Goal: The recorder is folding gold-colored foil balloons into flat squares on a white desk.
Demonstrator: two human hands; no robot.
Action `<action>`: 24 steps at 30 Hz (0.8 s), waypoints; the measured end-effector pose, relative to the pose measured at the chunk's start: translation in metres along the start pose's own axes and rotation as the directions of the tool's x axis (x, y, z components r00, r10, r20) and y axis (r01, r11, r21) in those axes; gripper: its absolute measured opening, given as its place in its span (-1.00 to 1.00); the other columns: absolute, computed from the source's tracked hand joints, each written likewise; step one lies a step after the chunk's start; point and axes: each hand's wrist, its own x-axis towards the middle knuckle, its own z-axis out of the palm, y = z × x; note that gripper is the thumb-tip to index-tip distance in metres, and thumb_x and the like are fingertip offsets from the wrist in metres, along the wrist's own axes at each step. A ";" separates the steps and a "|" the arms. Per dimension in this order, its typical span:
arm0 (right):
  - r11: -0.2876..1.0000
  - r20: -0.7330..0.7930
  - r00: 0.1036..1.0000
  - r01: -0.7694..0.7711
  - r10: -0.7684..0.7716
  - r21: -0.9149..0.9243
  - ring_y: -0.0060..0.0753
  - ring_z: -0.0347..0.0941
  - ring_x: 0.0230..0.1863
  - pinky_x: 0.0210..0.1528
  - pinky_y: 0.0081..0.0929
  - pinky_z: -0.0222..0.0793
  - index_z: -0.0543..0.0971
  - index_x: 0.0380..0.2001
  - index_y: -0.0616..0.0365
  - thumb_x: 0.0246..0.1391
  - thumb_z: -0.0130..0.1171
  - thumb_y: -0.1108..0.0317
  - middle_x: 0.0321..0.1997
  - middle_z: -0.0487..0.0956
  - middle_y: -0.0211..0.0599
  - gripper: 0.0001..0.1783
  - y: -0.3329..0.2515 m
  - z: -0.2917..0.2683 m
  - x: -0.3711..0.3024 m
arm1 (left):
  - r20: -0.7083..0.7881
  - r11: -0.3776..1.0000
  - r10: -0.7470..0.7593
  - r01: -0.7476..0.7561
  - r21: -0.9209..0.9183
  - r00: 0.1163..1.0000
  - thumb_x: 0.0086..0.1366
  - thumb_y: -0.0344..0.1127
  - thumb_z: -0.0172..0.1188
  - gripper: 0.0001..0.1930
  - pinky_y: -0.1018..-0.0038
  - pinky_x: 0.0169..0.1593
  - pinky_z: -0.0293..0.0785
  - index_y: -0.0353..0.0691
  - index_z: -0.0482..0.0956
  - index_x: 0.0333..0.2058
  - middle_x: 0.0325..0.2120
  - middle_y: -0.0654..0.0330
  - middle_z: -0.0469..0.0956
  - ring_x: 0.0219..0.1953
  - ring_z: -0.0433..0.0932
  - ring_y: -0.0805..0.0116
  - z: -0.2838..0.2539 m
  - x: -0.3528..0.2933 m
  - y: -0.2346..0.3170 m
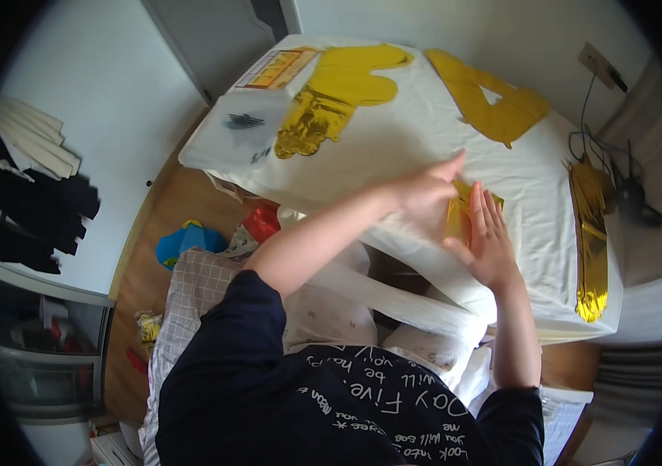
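A translucent bag [249, 124], its contents unclear, lies on the white-covered worktop [539, 242], beside a flat gold shape [329, 99]. The left hand [429, 190] is partly curled, its hold unclear; the gold foil piece [458, 223] lies between it and the right hand [491, 250], open and straight-fingered against the foil.

Home room: dark clothes [28, 206], wooden floor [134, 283], grey curtain [632, 392].
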 end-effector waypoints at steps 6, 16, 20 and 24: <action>0.978 0.022 0.996 -0.085 0.091 -0.190 0.11 -0.17 0.65 0.63 -0.02 -0.22 0.09 0.55 0.07 0.10 0.17 -0.44 0.65 -0.03 0.02 0.16 -0.009 -0.007 -0.002 | -0.442 0.753 0.123 0.207 0.625 0.888 0.46 -0.25 0.17 -0.66 0.23 0.24 0.46 -0.15 0.64 0.14 0.15 0.12 0.62 0.16 0.59 0.19 -0.162 -0.009 0.073; 0.984 -0.001 0.999 -0.054 0.055 -0.168 0.16 -0.11 0.63 0.60 0.05 -0.15 0.19 0.51 -0.03 0.02 0.20 -0.50 0.62 0.04 0.08 0.16 -0.017 -0.009 0.000 | -0.748 0.223 0.016 0.727 0.650 0.663 0.34 0.19 0.21 -0.33 0.15 0.21 0.44 -0.27 0.55 0.18 0.10 -0.11 0.60 0.18 0.56 -0.04 -0.389 -0.029 0.009; 0.982 -0.009 0.998 -0.065 0.065 -0.178 0.20 -0.06 0.61 0.59 0.07 -0.10 0.22 0.50 -0.02 0.00 0.18 -0.53 0.61 0.07 0.10 0.16 -0.015 -0.009 0.001 | -0.765 0.104 -0.046 0.764 0.636 0.643 0.42 0.12 0.13 -0.41 0.15 0.20 0.46 -0.29 0.57 0.15 0.10 -0.10 0.61 0.16 0.58 -0.03 -0.372 -0.012 0.013; 0.981 -0.034 0.999 -0.044 0.038 -0.188 0.23 -0.04 0.60 0.58 0.07 -0.09 0.24 0.49 -0.01 -0.01 0.17 -0.55 0.59 0.10 0.12 0.17 -0.014 -0.007 0.002 | -0.737 -0.148 -0.054 0.725 0.673 0.674 0.46 -0.05 0.07 -0.56 0.14 0.14 0.53 -0.29 0.65 0.04 0.04 -0.08 0.65 0.07 0.64 -0.03 -0.364 -0.007 0.022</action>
